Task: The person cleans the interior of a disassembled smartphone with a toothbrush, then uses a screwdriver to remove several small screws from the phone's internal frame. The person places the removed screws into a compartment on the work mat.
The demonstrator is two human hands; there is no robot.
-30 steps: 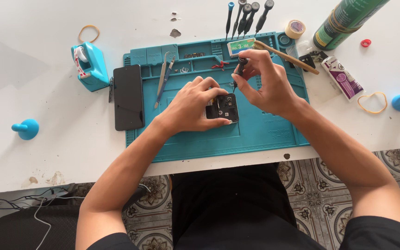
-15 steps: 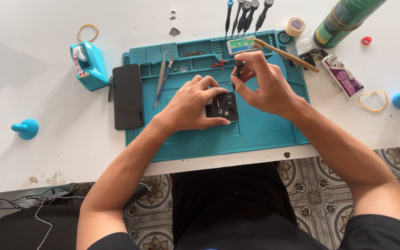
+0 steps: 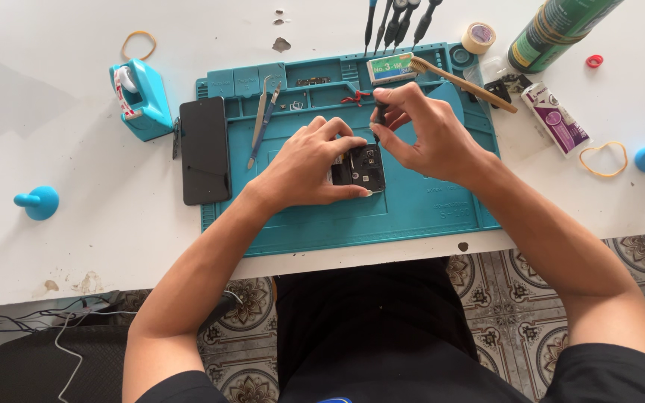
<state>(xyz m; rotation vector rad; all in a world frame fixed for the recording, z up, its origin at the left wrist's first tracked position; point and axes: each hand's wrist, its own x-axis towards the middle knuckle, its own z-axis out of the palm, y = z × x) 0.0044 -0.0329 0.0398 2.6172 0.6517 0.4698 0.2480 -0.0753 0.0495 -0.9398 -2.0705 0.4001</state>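
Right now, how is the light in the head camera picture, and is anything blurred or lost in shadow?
Head view: bright, even daylight on the white table, soft shadows only; the left hand and right hand are sharp; the opened black device between them is dark, its small parts hard to read; the floor under the table lies in shade.

Bright, even daylight, strongest toward 12 o'clock on the white table [image 3: 54, 246]. Soft short shadows beneath the forearms. Sharp centre, slight wide-angle bending at edges, dimmer floor at 6 o'clock.
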